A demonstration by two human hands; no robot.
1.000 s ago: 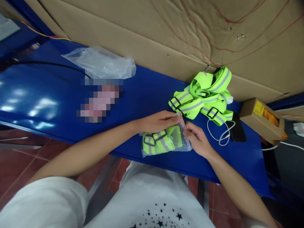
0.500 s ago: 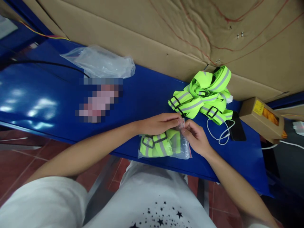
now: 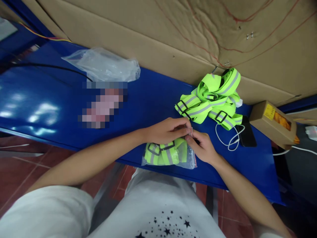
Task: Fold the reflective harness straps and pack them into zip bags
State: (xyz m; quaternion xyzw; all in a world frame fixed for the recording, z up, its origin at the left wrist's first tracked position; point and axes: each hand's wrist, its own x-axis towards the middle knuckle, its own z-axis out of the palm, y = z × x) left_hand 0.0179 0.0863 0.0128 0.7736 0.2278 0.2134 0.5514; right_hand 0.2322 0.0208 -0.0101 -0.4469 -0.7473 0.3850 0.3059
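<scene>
A clear zip bag (image 3: pixel 189 162) with a red line along its opening lies at the table's near edge. Inside it is a folded neon-yellow reflective strap (image 3: pixel 170 155) with grey stripes and black buckles. My left hand (image 3: pixel 168 130) reaches over the bag and pinches the far corner of its opening. Close beside it, my right hand (image 3: pixel 204 145) grips the same zip edge between thumb and fingers. The fingertips of both hands almost meet there, hiding part of the seal.
A heap of neon reflective straps (image 3: pixel 210 99) lies beyond my hands. To its right are a black phone (image 3: pixel 248 132), a white cable (image 3: pixel 229 145) and a cardboard box (image 3: pixel 272 124). A clear plastic bag (image 3: pixel 109 64) and a blurred-out item (image 3: pixel 104 107) are at left. Cardboard (image 3: pixel 148 36) lines the back.
The fingers of both hands have drawn closer together at the far end of the bag's opening. The bag has shifted slightly left and turned a little.
</scene>
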